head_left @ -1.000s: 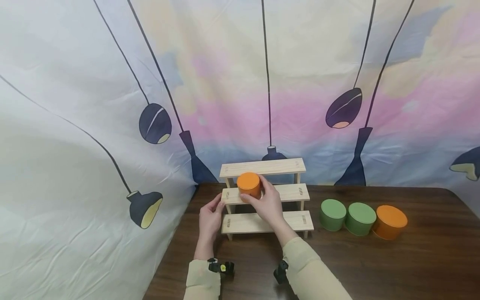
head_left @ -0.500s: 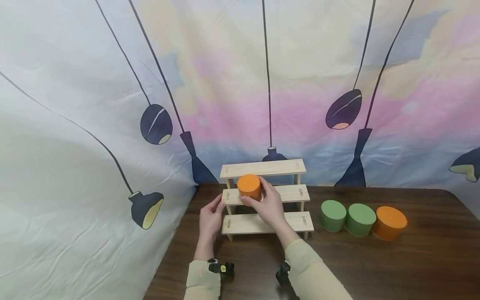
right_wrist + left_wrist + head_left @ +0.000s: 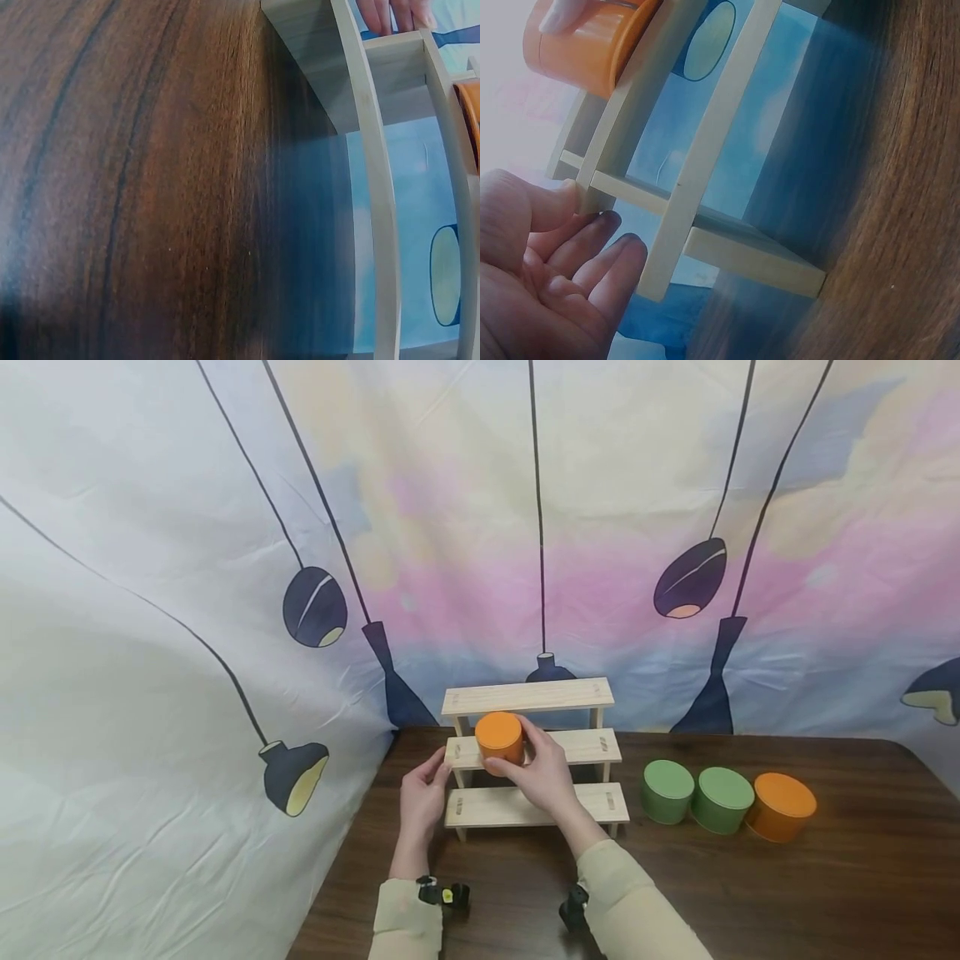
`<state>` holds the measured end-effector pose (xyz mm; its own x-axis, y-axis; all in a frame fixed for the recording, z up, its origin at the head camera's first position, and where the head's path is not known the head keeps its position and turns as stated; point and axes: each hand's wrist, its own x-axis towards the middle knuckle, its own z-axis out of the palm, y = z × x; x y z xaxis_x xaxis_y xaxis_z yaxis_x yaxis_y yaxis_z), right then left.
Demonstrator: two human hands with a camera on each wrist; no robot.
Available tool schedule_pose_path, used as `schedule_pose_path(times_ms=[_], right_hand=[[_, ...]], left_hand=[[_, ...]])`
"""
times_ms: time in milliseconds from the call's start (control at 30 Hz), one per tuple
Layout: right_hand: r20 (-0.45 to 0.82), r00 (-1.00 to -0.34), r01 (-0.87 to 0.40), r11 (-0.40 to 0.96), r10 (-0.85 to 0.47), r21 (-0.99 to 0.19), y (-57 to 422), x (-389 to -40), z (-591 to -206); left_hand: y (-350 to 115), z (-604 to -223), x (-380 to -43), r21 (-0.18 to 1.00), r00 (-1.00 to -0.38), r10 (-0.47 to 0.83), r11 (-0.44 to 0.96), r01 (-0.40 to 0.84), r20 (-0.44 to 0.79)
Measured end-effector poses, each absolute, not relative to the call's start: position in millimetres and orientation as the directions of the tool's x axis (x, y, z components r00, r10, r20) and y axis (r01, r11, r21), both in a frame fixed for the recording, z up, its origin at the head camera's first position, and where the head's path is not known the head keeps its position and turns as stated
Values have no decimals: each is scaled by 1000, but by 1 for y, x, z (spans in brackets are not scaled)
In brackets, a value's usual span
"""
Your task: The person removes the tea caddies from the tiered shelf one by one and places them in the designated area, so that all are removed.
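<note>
My right hand (image 3: 543, 774) grips an orange round tin (image 3: 498, 731) with a lid, thumb at its front and fingers around its right side. The tin is upright on the left part of the middle step of a three-tier wooden shelf (image 3: 536, 806). My left hand (image 3: 422, 797) pinches the left end of that middle step. In the left wrist view, the thumb and fingers of the left hand (image 3: 555, 262) meet at the board's end, and the orange tin (image 3: 581, 45) sits above. The right wrist view catches only the tin's edge (image 3: 469, 112).
Two green tins (image 3: 667, 792) and another orange tin (image 3: 782, 807) stand in a row to the right of the shelf, on the dark wooden table (image 3: 750, 893). A cloth backdrop (image 3: 480, 527) printed with lamps hangs behind and to the left.
My right hand and the orange tin have shifted very slightly toward the front of the middle step. My left hand keeps its place at the shelf's end.
</note>
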<state>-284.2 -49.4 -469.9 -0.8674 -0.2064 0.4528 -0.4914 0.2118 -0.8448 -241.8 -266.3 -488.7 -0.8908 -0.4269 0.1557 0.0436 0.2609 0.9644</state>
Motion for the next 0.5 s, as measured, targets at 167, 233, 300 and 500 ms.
schedule_pose_path(times_ms=[167, 233, 300, 500], right_hand=[[456, -860, -496, 166, -230, -852, -44, -282, -472], [448, -860, -489, 144, -243, -860, -40, -281, -472], [440, -860, -482, 126, -257, -867, -34, -280, -472], [401, -870, -447, 118, -285, -887, -7, -277, -468]], left_hand=[[-266, -490, -241, 963, -887, -434, 268, 41, 159], [-266, -490, -241, 961, -885, -436, 274, 45, 166], [-265, -491, -241, 960, -882, -439, 278, 46, 170], [-265, -488, -240, 957, -882, -437, 287, 48, 175]])
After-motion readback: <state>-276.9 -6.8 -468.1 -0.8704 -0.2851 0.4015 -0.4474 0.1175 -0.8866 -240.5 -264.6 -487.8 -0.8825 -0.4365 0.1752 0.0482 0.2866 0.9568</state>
